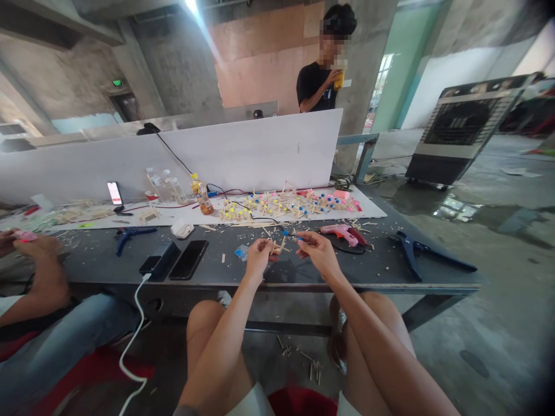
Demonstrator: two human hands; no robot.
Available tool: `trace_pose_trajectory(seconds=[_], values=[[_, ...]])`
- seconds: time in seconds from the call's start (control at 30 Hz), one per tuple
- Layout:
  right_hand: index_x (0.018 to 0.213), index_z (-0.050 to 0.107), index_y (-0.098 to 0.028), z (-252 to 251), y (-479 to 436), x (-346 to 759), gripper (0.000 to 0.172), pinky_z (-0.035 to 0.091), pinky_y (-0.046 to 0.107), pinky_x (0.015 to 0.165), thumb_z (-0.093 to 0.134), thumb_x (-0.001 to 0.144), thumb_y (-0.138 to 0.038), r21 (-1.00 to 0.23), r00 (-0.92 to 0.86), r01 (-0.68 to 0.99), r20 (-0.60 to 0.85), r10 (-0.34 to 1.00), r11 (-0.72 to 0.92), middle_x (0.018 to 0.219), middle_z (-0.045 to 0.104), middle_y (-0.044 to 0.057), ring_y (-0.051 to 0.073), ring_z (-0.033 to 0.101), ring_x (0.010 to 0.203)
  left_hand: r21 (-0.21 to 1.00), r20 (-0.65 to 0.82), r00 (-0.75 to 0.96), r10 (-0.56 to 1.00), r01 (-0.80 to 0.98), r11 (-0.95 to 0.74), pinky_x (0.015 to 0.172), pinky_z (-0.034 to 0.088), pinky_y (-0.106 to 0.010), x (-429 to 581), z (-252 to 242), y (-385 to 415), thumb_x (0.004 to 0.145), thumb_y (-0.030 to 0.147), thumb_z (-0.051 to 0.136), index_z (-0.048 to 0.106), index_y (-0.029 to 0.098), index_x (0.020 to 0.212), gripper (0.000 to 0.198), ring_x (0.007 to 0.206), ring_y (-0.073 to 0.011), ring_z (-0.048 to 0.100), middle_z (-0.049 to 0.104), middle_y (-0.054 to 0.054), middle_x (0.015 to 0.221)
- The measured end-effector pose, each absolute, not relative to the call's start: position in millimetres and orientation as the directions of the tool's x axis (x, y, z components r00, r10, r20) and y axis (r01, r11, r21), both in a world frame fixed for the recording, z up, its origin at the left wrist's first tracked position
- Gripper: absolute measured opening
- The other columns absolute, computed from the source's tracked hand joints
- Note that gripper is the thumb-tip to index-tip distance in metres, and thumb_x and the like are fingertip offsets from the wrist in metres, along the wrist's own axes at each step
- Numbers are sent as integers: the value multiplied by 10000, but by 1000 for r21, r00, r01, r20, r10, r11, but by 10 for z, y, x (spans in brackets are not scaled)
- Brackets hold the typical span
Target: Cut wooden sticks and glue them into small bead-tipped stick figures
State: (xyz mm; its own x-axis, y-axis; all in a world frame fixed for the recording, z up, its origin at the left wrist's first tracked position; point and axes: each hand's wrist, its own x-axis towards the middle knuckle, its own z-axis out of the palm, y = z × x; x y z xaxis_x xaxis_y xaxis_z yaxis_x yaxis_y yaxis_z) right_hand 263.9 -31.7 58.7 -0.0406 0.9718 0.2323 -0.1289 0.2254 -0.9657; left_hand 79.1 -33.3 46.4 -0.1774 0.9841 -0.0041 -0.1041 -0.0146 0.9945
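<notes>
My left hand (pixel 259 258) is closed around a small frame of thin wooden sticks (pixel 281 245), with one stick pointing up. A blue bead-like piece (pixel 285 233) shows at the top of that stick. Just to the right, my right hand (pixel 317 249) pinches a small blue piece (pixel 299 239), partly hidden by the fingertips. A small gap separates the two hands above the front of the dark table (pixel 234 276). Close beside my left hand lies a small clear-and-blue plastic packet (pixel 241 252). Behind my right hand rests a pink glue gun (pixel 342 234).
Many stick pieces with coloured balls (pixel 277 205) cover a white board at the back. Blue cutters (pixel 416 254) lie right, another blue tool (pixel 130 237) left. A phone (pixel 189 260), a power bank (pixel 160 260) and a bottle (pixel 202 196) stand around. A co-worker's arm (pixel 47 266) is at left.
</notes>
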Motion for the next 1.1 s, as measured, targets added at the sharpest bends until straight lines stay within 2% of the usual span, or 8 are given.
trace_pose_trajectory(seconds=[0.07, 0.13, 0.23, 0.33, 0.4, 0.53, 0.7, 1.1], values=[[999, 685, -174, 584, -311, 2625, 473, 525, 264, 508, 696, 766, -586, -967, -45, -147, 218, 975, 209, 857, 717, 69, 150, 640, 579, 991, 0, -186, 983, -131, -25, 633, 577, -330, 798, 475, -340, 812, 333, 655, 580, 191, 830, 162, 698, -188, 697, 707, -25, 748], [909, 686, -168, 582, -306, 2612, 458, 507, 258, 493, 638, 806, -612, -969, -40, -134, 215, 976, 208, 786, 709, 62, 135, 608, 530, 990, 39, -197, 980, -129, -65, 662, 585, -339, 802, 484, -347, 792, 360, 680, 592, 188, 834, 198, 667, -177, 686, 687, -15, 723], [830, 678, -172, 579, -305, 2599, 440, 502, 261, 493, 684, 765, -607, -969, -21, -103, 227, 974, 224, 745, 695, 51, 134, 595, 519, 985, 161, -231, 959, -24, -171, 694, 575, -322, 794, 492, -361, 761, 395, 711, 607, 186, 821, 241, 650, -164, 670, 679, -10, 724], [932, 695, -179, 574, -305, 2595, 463, 532, 279, 524, 771, 682, -561, -970, -27, -120, 215, 976, 211, 851, 713, 64, 160, 642, 587, 958, 286, -235, 929, 87, -273, 694, 545, -285, 770, 505, -377, 762, 410, 716, 634, 181, 821, 250, 679, -162, 661, 690, -22, 732], [980, 698, -183, 566, -302, 2595, 482, 545, 288, 534, 760, 691, -563, -971, -36, -123, 210, 977, 205, 908, 721, 75, 167, 657, 610, 946, 325, -238, 916, 103, -308, 691, 532, -276, 755, 525, -388, 774, 418, 709, 654, 174, 837, 258, 698, -165, 659, 702, -38, 751], [946, 706, -185, 543, -291, 2588, 449, 528, 278, 511, 668, 777, -599, -970, -36, -71, 237, 971, 234, 848, 726, 72, 157, 635, 571, 933, 361, -255, 897, 98, -347, 749, 538, -291, 749, 585, -416, 800, 444, 686, 674, 163, 873, 291, 767, -181, 673, 720, -66, 812], [965, 707, -180, 512, -293, 2536, 451, 549, 298, 534, 773, 694, -535, -965, -62, -101, 247, 967, 240, 856, 725, 69, 185, 671, 619, 913, 402, -244, 882, 31, -408, 793, 541, -306, 766, 631, -448, 834, 440, 659, 683, 159, 902, 290, 820, -193, 688, 727, -77, 852], [944, 717, -198, 539, -323, 2479, 398, 549, 297, 555, 790, 691, -497, -950, -64, -129, 295, 953, 286, 857, 726, 55, 186, 690, 637, 909, 411, -253, 876, 37, -416, 797, 551, -327, 783, 639, -462, 810, 462, 684, 684, 147, 905, 329, 833, -210, 704, 735, -100, 879]])
